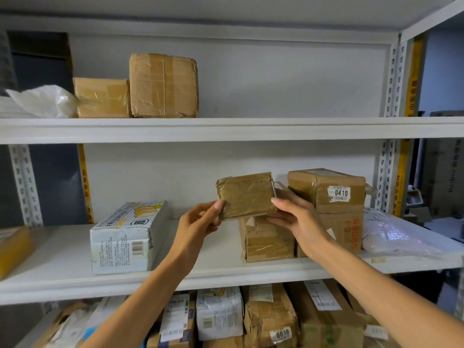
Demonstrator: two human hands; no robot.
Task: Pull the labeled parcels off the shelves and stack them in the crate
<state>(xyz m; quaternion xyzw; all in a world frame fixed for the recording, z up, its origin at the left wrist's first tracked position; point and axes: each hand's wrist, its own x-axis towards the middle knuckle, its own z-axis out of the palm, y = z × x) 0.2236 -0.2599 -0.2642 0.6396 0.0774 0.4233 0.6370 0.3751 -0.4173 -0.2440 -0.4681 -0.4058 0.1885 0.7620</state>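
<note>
Left grip [200, 219] pinches the taped brown parcel [246, 197] at its lower left corner; right grip [296, 217] curls round its right end. We hold it face-on, likely hunting its label, over the carton stack [268, 243] toward the right end of the middle shelf [221, 257].

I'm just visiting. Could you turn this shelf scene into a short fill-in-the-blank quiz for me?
1. The left hand and the right hand together grip a small ____ parcel.
2. The sticker on the box to its right reads ____.
3. The white carton lies on the ____ shelf.

Missing words: brown; 0410; middle.
</note>
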